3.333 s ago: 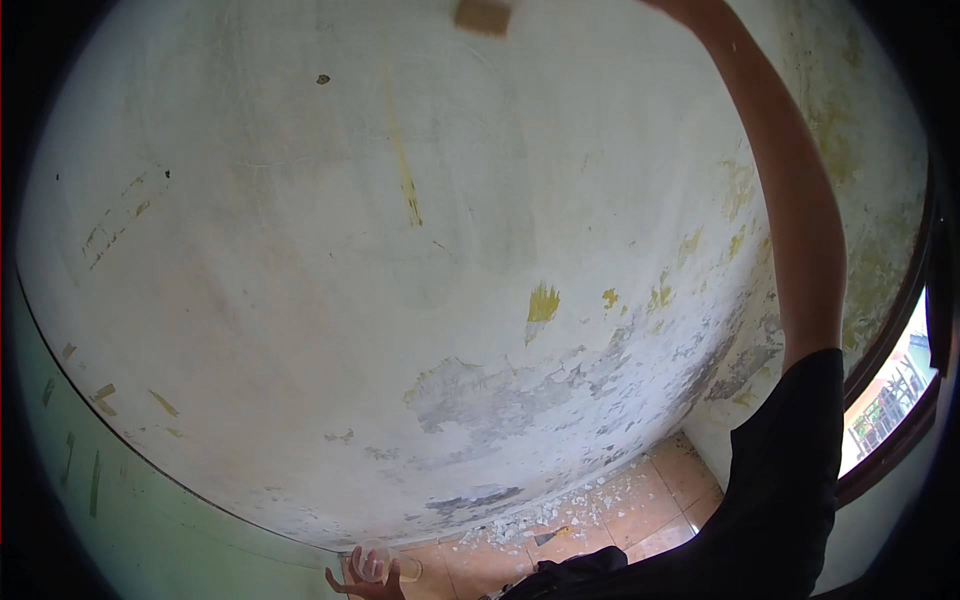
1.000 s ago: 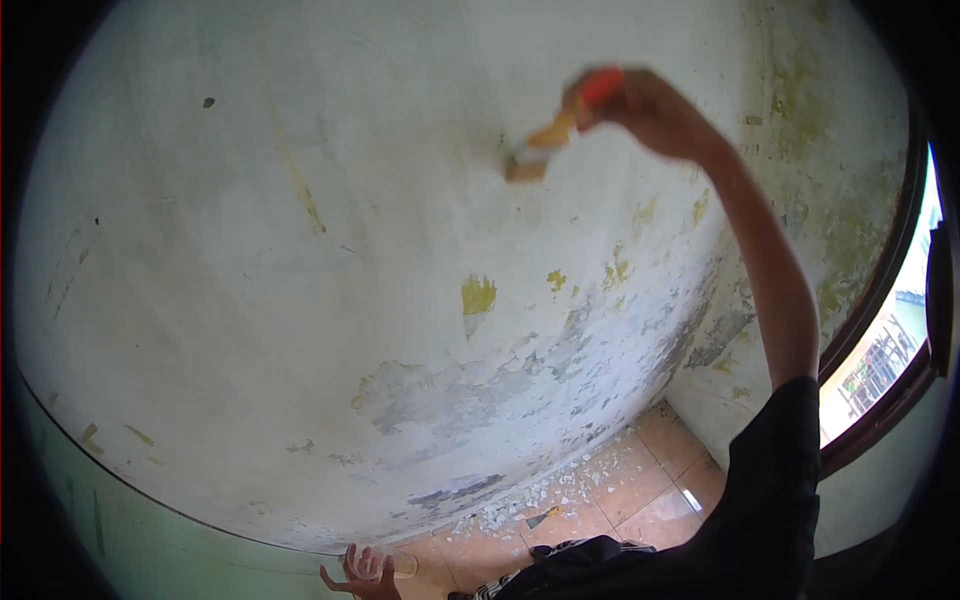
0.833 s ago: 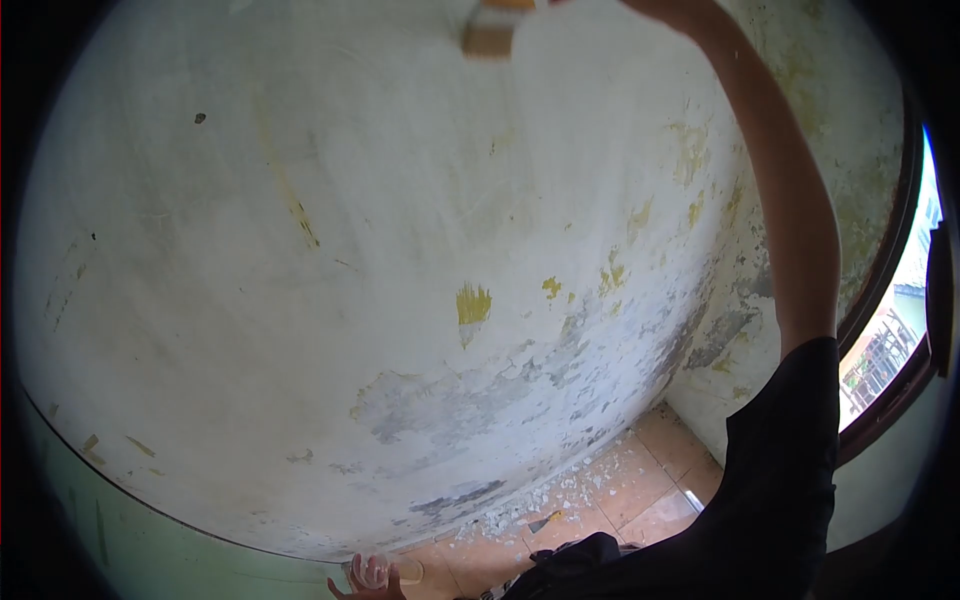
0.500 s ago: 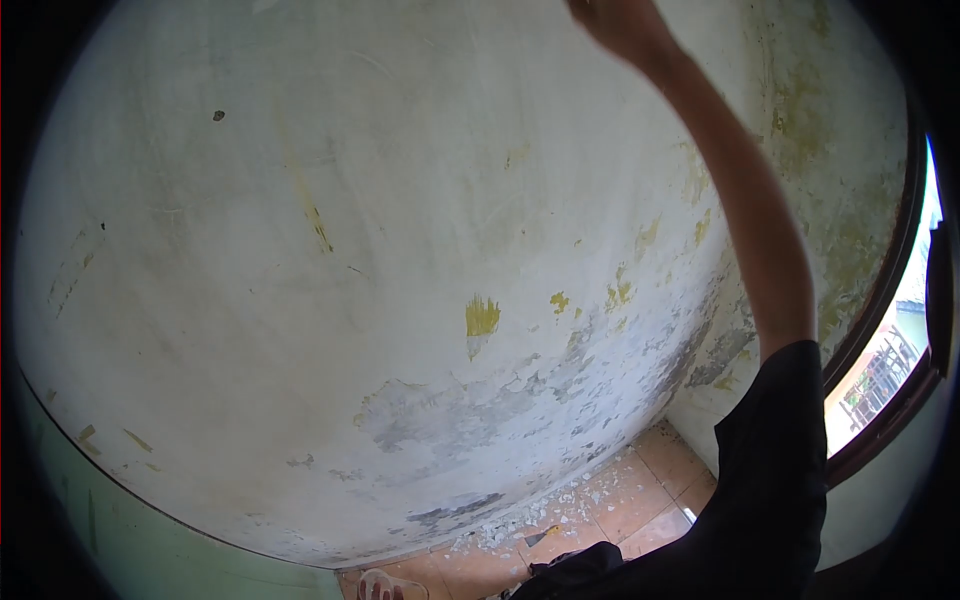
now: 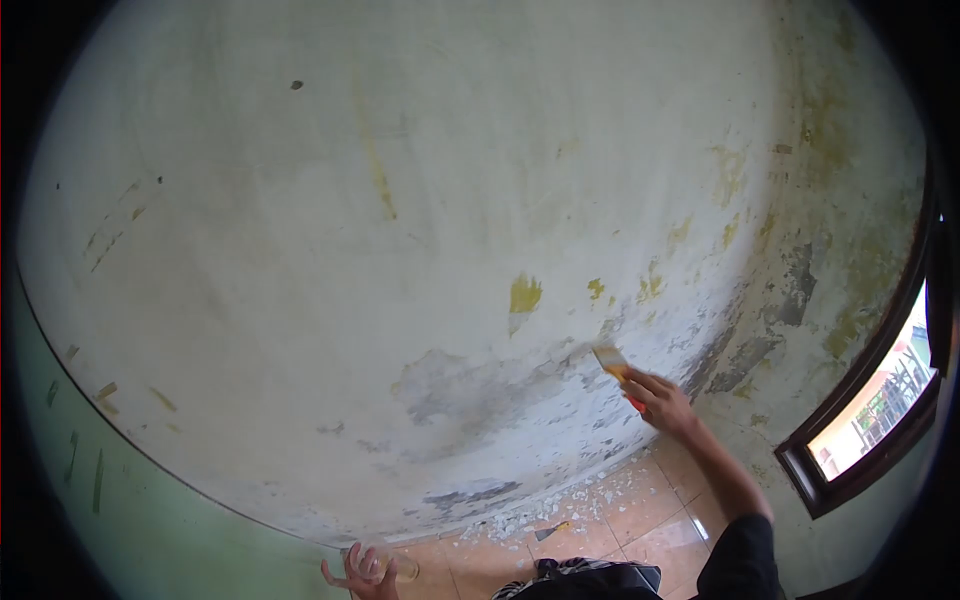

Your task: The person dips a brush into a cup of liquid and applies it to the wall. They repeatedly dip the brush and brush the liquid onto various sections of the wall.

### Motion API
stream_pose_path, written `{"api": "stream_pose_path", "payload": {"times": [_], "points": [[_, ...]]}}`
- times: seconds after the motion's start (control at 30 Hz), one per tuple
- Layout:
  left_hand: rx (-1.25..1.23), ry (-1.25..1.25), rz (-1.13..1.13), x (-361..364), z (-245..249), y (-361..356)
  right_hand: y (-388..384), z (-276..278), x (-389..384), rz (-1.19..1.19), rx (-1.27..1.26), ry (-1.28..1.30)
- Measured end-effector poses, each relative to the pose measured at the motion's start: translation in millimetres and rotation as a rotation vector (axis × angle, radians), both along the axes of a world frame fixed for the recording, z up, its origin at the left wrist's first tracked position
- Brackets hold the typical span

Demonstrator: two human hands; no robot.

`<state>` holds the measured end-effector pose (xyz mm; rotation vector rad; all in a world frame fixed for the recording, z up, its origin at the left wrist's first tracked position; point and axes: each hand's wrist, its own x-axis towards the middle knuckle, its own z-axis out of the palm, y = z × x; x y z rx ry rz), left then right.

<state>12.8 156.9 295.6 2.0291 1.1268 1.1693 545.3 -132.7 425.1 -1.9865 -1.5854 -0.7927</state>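
Observation:
In the head view, my right hand (image 5: 660, 402) grips a paintbrush (image 5: 609, 361) with a yellow and red handle. Its flat tip is against or very near the lower wall, by a grey patch of peeled paint (image 5: 460, 395). Low in the view, my left hand (image 5: 365, 580) has its fingers curled around a clear plastic container (image 5: 402, 569). What the container holds cannot be made out. The white wall (image 5: 300, 300) carries yellow spots and flaking areas.
A scraper (image 5: 551, 531) with a yellow handle lies on the tiled floor (image 5: 640, 500). White paint flakes (image 5: 520, 515) are strewn along the wall's foot. To the right is a dark-framed window (image 5: 880, 400). A green wall section (image 5: 120, 510) lies at lower left.
My right hand has come down from high on the wall to its lower part, and the paintbrush now shows. My left hand and the container have risen into fuller view. The camera view has shifted.

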Motion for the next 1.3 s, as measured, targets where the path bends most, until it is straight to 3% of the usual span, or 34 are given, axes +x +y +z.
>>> {"api": "stream_pose_path", "payload": {"times": [0.07,0.17,0.23,0.33,0.43,0.63,0.87,0.97,1.03,1.07,1.1,1.3], "points": [[-0.438,-0.411,-0.143,5.5,19.8,-11.6,-25.1,-58.1,-45.3,-0.184,0.15,0.425],[-0.423,-0.603,-0.107,13.7,63.7,-41.9,-84.9,-173.3,-112.5,-0.462,0.359,0.738],[-0.397,-0.553,-0.13,10.7,59.9,-45.8,-111.5,-243.2,-172.5,-0.49,1.02,1.186],[-0.365,-0.486,-0.205,11.3,53.0,-52.2,-165.2,-282.1,-237.8,-0.849,1.398,1.551],[-0.373,-0.472,-0.307,26.6,54.3,-59.9,-199.4,-277.1,-257.4,-0.841,1.48,1.633],[-0.217,-0.439,-0.547,65.2,58.8,-71.1,-145.7,-109.1,-243.2,-0.377,1.321,1.47],[-0.135,-0.351,-0.759,113.4,80.0,-104.7,-65.8,23.2,-270.0,0.225,1.071,1.358],[-0.102,-0.31,-0.803,125.5,81.2,-114.3,-50.5,57.5,-276.6,0.148,0.721,1.213],[-0.135,-0.302,-0.814,130.8,82.2,-120.4,-33.5,95.7,-287.5,0.146,0.526,1.297],[-0.13,-0.304,-0.814,136.9,83.2,-124.4,-25.2,88.3,-275.3,0.248,0.471,1.149],[-0.139,-0.305,-0.805,140.1,83.0,-125.4,-21.7,93.4,-266.8,0.185,0.253,0.947],[-0.073,-0.195,-0.807,180.6,74.4,-138.0,11.1,75.0,-232.4,0.191,-0.008,0.964]]}}
